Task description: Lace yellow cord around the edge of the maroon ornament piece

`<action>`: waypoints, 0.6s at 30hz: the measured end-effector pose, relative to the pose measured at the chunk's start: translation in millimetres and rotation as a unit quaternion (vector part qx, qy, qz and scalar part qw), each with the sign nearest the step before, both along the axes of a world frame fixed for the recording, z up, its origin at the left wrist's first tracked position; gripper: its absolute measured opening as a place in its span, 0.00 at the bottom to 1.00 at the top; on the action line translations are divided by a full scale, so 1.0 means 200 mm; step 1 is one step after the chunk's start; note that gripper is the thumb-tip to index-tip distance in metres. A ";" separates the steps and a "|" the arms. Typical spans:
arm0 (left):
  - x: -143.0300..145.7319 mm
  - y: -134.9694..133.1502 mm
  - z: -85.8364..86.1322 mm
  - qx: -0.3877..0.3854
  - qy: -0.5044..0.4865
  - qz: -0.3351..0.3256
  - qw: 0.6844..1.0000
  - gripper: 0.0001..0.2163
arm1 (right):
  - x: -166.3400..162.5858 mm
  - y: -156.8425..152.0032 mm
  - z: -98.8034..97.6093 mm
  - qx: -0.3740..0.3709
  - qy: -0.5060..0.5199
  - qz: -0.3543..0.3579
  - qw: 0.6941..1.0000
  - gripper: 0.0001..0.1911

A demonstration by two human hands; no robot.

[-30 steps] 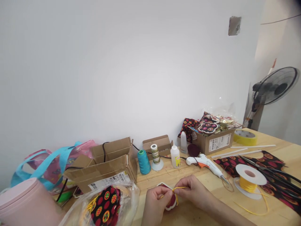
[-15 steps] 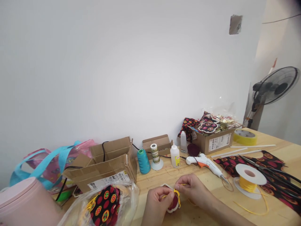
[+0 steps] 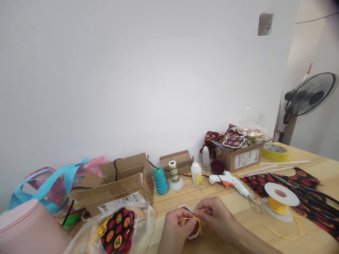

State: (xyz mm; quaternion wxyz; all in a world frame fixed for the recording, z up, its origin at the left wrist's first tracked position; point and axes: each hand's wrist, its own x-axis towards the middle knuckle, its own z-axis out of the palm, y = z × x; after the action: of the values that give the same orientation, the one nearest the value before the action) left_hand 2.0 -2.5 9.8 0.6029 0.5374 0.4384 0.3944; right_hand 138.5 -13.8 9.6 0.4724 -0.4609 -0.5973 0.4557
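Note:
Low in the middle of the view is a dark red patch with a white scalloped edge [image 3: 196, 232], partly covered by my fingers. Yellow cord [image 3: 199, 224] lies across it in a loop or knot; its exact form is too small to tell. My left hand [image 3: 178, 227] pinches the cord at the patch, thumb against fingers. My right hand [image 3: 214, 213] is closed on the cord too, just to the right, its fingertips close to the left ones. A spool of yellow cord [image 3: 281, 201] stands to the right, a loose end trailing on the table.
A white glue gun [image 3: 233, 185] lies behind my right hand, beside a glue bottle [image 3: 196, 174] and a teal thread cone [image 3: 160, 181]. Black scissors [image 3: 304, 194] rest on patterned fabric at right. Cardboard boxes [image 3: 127, 185] and a plastic bag [image 3: 144, 225] stand left.
My right hand has moved slightly left and down, bringing its fingertips nearer the left hand and the patch. The cord over the patch has shifted. The whole view has tilted a little.

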 end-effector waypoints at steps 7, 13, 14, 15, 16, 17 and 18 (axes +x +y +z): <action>0.00 0.00 0.01 0.003 -0.017 0.005 1.000 0.12 | 0.01 0.03 -0.01 -0.022 0.013 -0.018 1.000 0.12; 0.00 -0.02 0.03 0.028 -0.015 0.006 0.999 0.10 | 0.01 0.02 -0.02 -0.024 0.010 -0.004 1.000 0.11; 0.00 -0.01 0.03 0.036 -0.002 0.008 0.999 0.10 | 0.01 0.02 -0.02 -0.022 0.005 -0.006 1.000 0.11; 0.00 -0.01 0.02 0.041 0.011 0.010 0.999 0.10 | 0.01 0.02 -0.01 -0.021 -0.001 -0.009 1.000 0.11; 0.00 -0.01 0.01 0.044 0.020 0.010 0.999 0.10 | 0.01 0.01 -0.01 -0.020 -0.009 -0.013 1.000 0.11; 0.00 0.00 0.00 0.046 0.027 0.008 0.999 0.09 | 0.01 0.01 -0.01 -0.019 -0.016 -0.016 1.000 0.11; 0.00 0.00 -0.01 0.049 0.030 0.007 0.998 0.09 | 0.01 0.01 0.00 -0.019 -0.021 -0.018 0.999 0.11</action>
State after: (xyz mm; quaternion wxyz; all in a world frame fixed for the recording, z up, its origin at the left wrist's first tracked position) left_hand 1.0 -2.0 7.0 0.5596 0.5750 0.4404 0.4028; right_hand 141.0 -11.3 9.1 0.4589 -0.4896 -0.5900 0.4491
